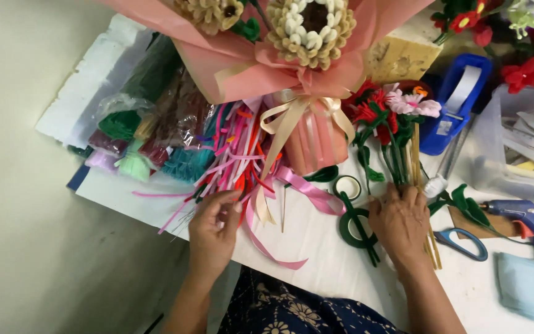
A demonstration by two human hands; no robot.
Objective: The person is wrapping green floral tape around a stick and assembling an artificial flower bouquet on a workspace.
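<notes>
The left hand point(212, 227) is picking through the pipe cleaners point(233, 162) that lie just past its fingers; it pinches a few thin strands, fingers half curled. The right hand point(401, 221) lies flat and open on the stems point(410, 162) of small flowers point(397, 108), pressing them to the desk point(322, 253). A green tape ring point(355, 227) sits just beside it. It looks like the choosing step. Next calls for pulling one strand free.

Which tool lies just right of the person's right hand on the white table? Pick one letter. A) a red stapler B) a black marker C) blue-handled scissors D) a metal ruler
C: the blue-handled scissors lie flat on the white table, just right of the right hand, with the blue glue gun farther right.
</notes>
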